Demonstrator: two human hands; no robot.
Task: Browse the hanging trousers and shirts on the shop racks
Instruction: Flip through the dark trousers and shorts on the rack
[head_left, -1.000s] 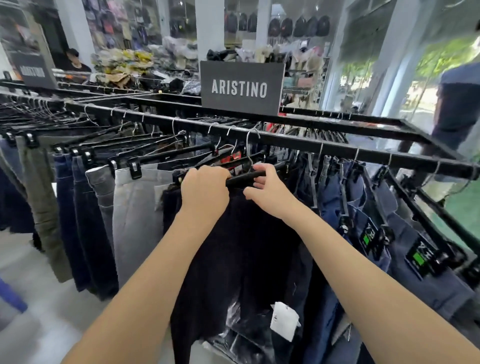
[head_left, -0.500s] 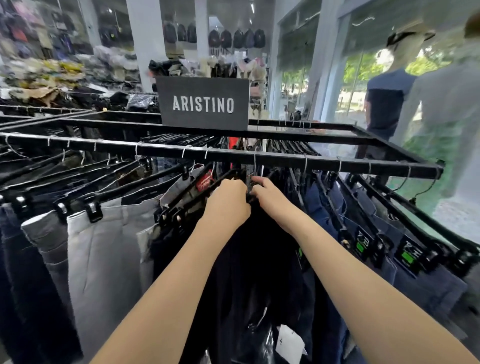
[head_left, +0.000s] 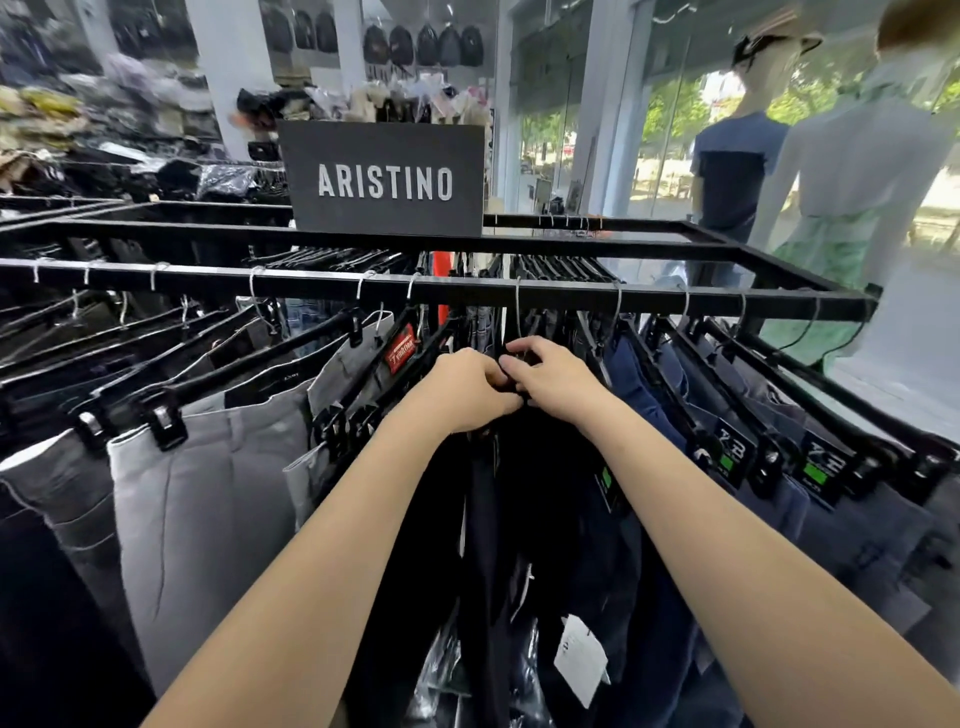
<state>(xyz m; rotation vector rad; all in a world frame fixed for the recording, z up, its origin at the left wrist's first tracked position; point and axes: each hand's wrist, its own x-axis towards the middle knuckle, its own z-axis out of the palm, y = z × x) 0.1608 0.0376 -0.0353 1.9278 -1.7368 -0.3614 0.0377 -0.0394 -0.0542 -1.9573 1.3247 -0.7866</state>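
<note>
The black trousers (head_left: 415, 545) hang from the front rail (head_left: 649, 296) of the black rack, directly below the ARISTINO sign (head_left: 384, 179) that stands on the rack's top. Both hands meet at the top of these trousers, just under the rail. The left hand (head_left: 462, 389) is clenched around the hanger's top edge, and the right hand (head_left: 556, 376) curls its fingers onto the same hanger beside it, touching the left. Left of the sign's line hang grey trousers (head_left: 208, 499) on clip hangers, one pair with a red label (head_left: 401, 347). Right of it hang navy trousers (head_left: 644, 395) with green-marked tags. A white price tag (head_left: 579, 657) dangles low down among the dark pairs. Far right of the sign, by the window, stand two mannequins (head_left: 737, 171).
</note>
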